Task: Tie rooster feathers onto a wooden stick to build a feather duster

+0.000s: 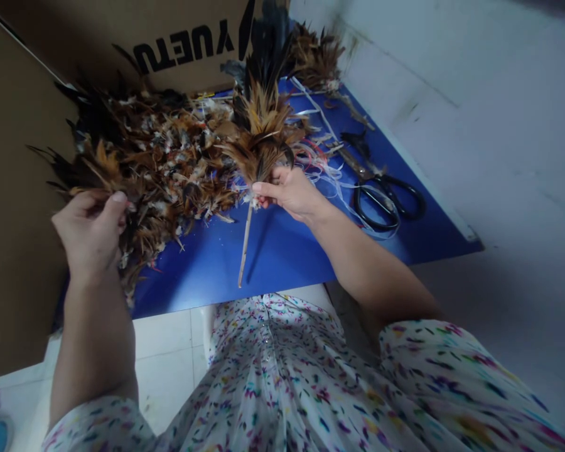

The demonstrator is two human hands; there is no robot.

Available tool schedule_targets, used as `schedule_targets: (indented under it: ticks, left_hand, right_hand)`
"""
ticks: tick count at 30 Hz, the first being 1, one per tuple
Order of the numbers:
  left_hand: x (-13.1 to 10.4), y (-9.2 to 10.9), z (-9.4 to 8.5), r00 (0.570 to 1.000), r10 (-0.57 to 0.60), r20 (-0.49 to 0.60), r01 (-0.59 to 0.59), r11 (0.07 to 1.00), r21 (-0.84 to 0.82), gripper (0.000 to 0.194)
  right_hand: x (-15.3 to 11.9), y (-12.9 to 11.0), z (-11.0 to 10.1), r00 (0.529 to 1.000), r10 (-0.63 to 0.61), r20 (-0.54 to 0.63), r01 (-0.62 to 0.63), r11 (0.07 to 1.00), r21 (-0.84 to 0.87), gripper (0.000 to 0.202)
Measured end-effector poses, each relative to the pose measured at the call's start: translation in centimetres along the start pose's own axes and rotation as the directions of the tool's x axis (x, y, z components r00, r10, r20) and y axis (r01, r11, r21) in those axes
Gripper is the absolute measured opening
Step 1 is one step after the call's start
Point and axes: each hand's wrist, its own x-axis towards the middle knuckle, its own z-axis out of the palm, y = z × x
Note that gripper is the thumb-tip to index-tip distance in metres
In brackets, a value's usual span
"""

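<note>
My right hand (289, 193) is closed round the lower end of a feather duster (261, 129), where brown and black feathers gather on a thin wooden stick (245, 251). The stick's bare end points down toward the table's front edge. At the left side of a large heap of loose feathers (169, 144), my left hand (94, 216) pinches thumb against fingers. Brown and dark feathers (104, 166) stick out just beyond that pinch; their quills are hidden by the fingers.
Black-handled scissors (381, 194) lie right on the blue table (292, 260), among clear and reddish plastic strips (327, 166). Another feather bundle (315, 56) lies at the back. Cardboard (94, 31) stands behind and at the left; a pale wall (499, 138) borders the right.
</note>
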Motion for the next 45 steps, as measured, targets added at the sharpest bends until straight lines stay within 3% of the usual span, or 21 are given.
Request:
schedule_targets:
  ticks: [1,3,6,11,14,27,45]
  left_hand:
    - [-0.5,0.9,0.7,0.998,-0.062,0.029,0.066,0.988,-0.139,0.024]
    - [-1.8,2.5,2.5,0.97,-0.1,0.223,0.167,0.937,-0.307,0.029]
    - [-3.7,4.2,5.4,0.868,-0.092,0.487,0.308,0.87,-0.384,0.034]
    - [-5.8,5.5,9.4,0.74,-0.098,0.665,0.454,0.802,-0.388,0.043]
    - [-6.4,6.0,10.6,0.707,-0.089,0.701,0.488,0.779,-0.393,0.047]
    - [-6.6,5.7,12.3,0.661,-0.081,0.746,0.544,0.736,-0.403,0.046]
    - [-7.5,4.3,13.1,0.748,-0.045,0.662,0.456,0.76,-0.464,0.049]
  right_hand:
    - [0.0,0.0,0.0,1.0,0.001,0.007,-0.001,1.0,0.007,0.045]
    - [-0.1,-0.1,0.0,1.0,0.001,0.021,-0.001,1.0,0.023,0.046]
    - [-0.1,-0.3,0.0,0.999,0.008,0.052,-0.011,0.998,0.054,0.046]
    - [-0.1,-0.4,0.1,0.994,-0.005,0.105,-0.007,0.994,0.109,0.049]
    - [-0.1,-0.5,0.1,0.992,-0.004,0.124,-0.012,0.992,0.126,0.049]
    - [-0.2,-0.3,0.1,0.978,0.009,0.206,-0.035,0.992,0.124,0.045]
    - [-0.4,-0.2,0.1,0.961,0.041,0.274,-0.076,0.99,0.118,0.045]
